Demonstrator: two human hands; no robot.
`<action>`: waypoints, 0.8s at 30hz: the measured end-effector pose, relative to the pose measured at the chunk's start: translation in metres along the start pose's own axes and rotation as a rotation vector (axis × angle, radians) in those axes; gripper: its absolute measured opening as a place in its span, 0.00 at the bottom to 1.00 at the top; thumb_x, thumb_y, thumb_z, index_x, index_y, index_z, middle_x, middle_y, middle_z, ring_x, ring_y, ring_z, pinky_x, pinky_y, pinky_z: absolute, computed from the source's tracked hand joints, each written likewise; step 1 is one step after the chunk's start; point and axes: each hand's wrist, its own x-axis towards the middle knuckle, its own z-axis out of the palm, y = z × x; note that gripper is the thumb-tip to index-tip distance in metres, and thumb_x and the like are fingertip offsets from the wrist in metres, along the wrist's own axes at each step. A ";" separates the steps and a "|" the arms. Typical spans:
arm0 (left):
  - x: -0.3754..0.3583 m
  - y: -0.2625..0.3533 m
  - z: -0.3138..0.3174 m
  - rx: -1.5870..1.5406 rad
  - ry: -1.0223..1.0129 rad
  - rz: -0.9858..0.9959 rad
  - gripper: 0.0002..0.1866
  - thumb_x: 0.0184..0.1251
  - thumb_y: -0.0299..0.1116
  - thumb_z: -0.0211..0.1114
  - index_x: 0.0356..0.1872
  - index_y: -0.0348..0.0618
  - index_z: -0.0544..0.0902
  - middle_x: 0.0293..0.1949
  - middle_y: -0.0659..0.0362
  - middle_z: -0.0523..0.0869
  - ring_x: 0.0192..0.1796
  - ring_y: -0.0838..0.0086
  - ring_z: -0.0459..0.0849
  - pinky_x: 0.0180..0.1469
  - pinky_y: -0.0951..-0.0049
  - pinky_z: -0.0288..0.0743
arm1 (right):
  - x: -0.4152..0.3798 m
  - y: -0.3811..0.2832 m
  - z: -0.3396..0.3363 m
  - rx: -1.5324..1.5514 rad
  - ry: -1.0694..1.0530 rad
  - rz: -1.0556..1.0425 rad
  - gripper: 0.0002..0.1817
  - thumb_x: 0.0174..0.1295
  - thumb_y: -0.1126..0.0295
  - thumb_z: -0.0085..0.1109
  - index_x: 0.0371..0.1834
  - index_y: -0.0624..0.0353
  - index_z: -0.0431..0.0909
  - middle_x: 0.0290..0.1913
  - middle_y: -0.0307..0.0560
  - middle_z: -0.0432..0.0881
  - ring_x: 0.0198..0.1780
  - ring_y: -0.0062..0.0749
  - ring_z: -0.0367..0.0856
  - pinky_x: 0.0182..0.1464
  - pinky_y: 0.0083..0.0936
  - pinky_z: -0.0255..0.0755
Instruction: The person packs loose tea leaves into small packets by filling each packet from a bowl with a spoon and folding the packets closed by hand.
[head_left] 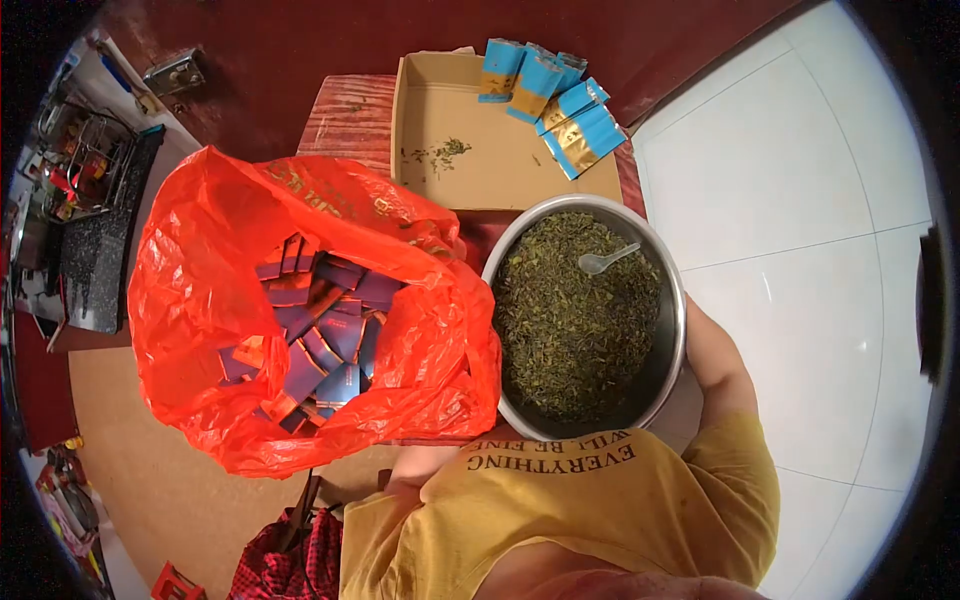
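A metal bowl [672,380] full of dried green tea leaves [575,320] stands in front of my body. On the leaves lies a small translucent plastic spoon [608,259]. My right arm [715,350] reaches up along the bowl's right side; the hand goes out of sight behind the rim, its fingers hidden. To the left, a big open red plastic bag [190,300] holds many purple and blue packets [340,335] with orange-copper parts. Of my left arm only a bit near the elbow [420,462] shows; the hand is hidden, apparently behind the bag.
Beyond the bowl, a shallow cardboard box [480,185] holds scattered leaf bits [447,153] and several blue-and-gold foil packets [580,135] at its right. Beneath is a red wood-patterned table [345,120]. A black counter [95,265] with a wire rack stands left; white floor tiles [790,270] lie right.
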 end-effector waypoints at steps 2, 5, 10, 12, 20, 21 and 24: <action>-0.006 0.001 0.001 -0.016 0.004 -0.022 0.27 0.66 0.43 0.63 0.63 0.41 0.76 0.60 0.44 0.80 0.61 0.55 0.79 0.62 0.60 0.71 | -0.001 0.006 0.005 0.011 -0.016 0.003 0.25 0.70 0.62 0.55 0.64 0.67 0.72 0.52 0.47 0.82 0.48 0.25 0.78 0.52 0.24 0.73; -0.010 -0.006 -0.002 -0.005 0.015 -0.027 0.26 0.66 0.43 0.63 0.63 0.41 0.76 0.60 0.44 0.80 0.60 0.55 0.79 0.62 0.60 0.71 | -0.006 0.012 0.017 0.039 -0.006 -0.021 0.25 0.70 0.61 0.55 0.64 0.67 0.72 0.52 0.47 0.82 0.48 0.25 0.78 0.52 0.24 0.73; -0.007 -0.004 -0.011 -0.018 0.016 -0.044 0.26 0.66 0.42 0.63 0.63 0.41 0.76 0.60 0.45 0.80 0.60 0.56 0.79 0.62 0.60 0.72 | -0.005 0.017 0.022 0.066 -0.001 -0.031 0.24 0.71 0.61 0.54 0.64 0.67 0.73 0.51 0.47 0.82 0.48 0.25 0.78 0.52 0.24 0.73; -0.006 -0.004 -0.009 -0.035 0.003 -0.059 0.26 0.66 0.42 0.63 0.63 0.40 0.76 0.60 0.45 0.80 0.60 0.56 0.79 0.61 0.60 0.72 | -0.009 0.026 0.022 0.071 -0.003 -0.017 0.24 0.71 0.61 0.54 0.64 0.67 0.73 0.51 0.47 0.82 0.48 0.25 0.78 0.52 0.24 0.73; -0.017 0.007 -0.005 -0.122 0.008 -0.117 0.26 0.66 0.41 0.63 0.63 0.40 0.76 0.59 0.46 0.80 0.59 0.58 0.79 0.61 0.61 0.72 | -0.004 0.026 0.026 0.077 -0.049 -0.002 0.24 0.71 0.61 0.53 0.63 0.67 0.73 0.51 0.46 0.82 0.48 0.25 0.78 0.52 0.24 0.73; -0.020 0.008 -0.005 -0.125 0.015 -0.122 0.26 0.67 0.41 0.63 0.63 0.40 0.76 0.59 0.46 0.80 0.59 0.58 0.79 0.61 0.61 0.72 | -0.004 0.025 0.029 0.083 -0.053 -0.009 0.24 0.71 0.61 0.53 0.63 0.67 0.73 0.51 0.46 0.82 0.48 0.25 0.78 0.52 0.24 0.73; -0.027 0.014 -0.010 -0.134 0.056 -0.124 0.26 0.67 0.41 0.63 0.63 0.40 0.76 0.59 0.46 0.81 0.59 0.58 0.80 0.61 0.61 0.73 | 0.007 0.009 0.035 0.096 -0.069 -0.051 0.24 0.72 0.60 0.53 0.63 0.66 0.74 0.51 0.46 0.82 0.48 0.25 0.78 0.52 0.24 0.72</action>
